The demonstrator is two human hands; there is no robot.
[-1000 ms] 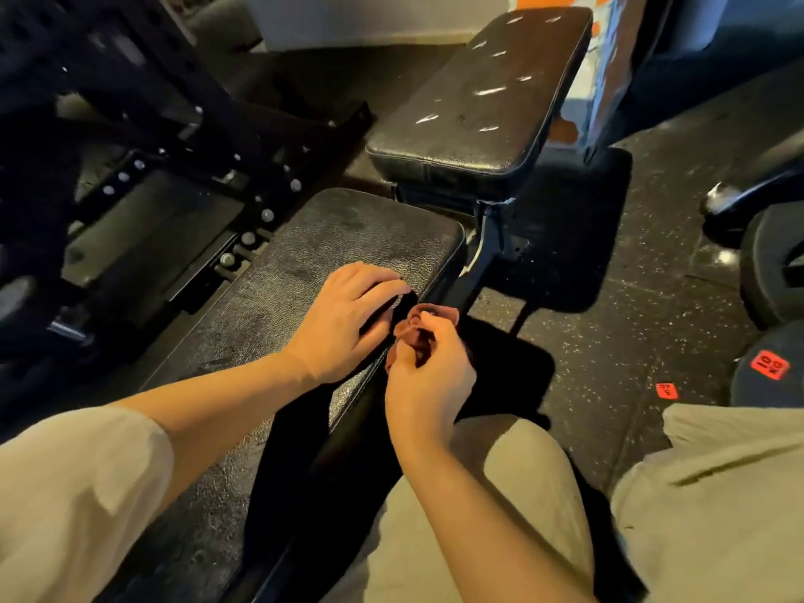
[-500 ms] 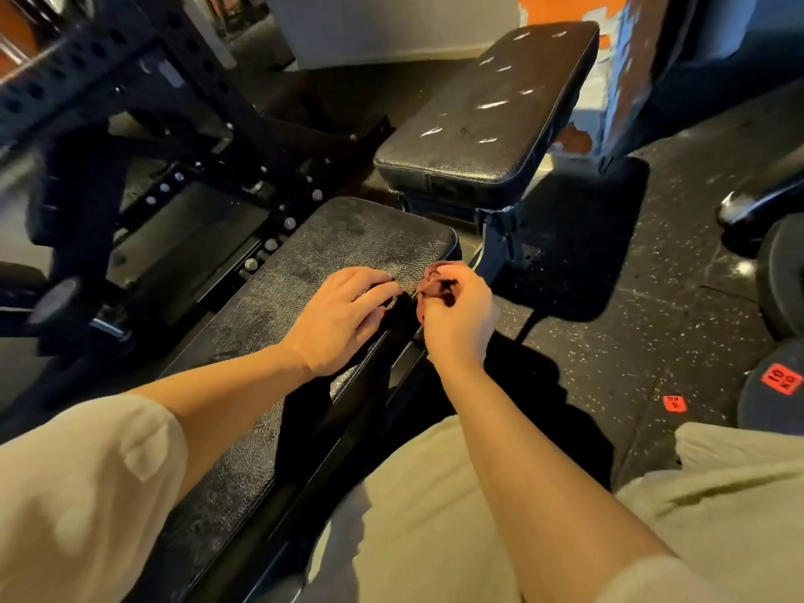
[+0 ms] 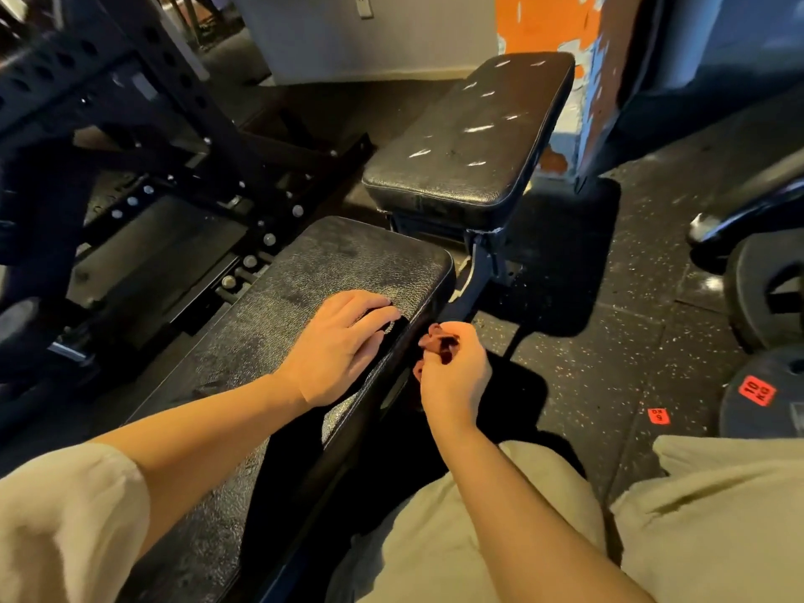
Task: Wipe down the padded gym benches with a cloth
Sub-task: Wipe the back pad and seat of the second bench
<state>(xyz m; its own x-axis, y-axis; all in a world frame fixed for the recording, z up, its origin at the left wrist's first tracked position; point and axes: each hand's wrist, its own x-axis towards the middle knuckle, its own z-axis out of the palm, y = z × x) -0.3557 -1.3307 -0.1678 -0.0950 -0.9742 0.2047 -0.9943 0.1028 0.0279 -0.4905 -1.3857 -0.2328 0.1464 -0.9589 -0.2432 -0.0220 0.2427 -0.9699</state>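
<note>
head view, right hand [image 3: 454, 376] grip bunching red cloth [image 3: 439, 341] beside bench pad [image 3: 348, 263], left hand [image 3: 337, 346] flat on pad

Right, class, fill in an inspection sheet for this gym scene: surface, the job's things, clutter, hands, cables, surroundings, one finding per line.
Surface: near bench pad, black and textured, lies flat; a patch beside the left hand shines.
Job's things: dark red cloth bunched up, off the pad's right edge; far bench pad shows pale scuffs.
Clutter: orange tag on the speckled floor.
Hands: left hand rests flat on the near pad; right hand grips the cloth.
Cables: nothing seen.
Surroundings: black rack frame on the left; weight plate marked 10 KG on the right; peeling orange wall behind.
</note>
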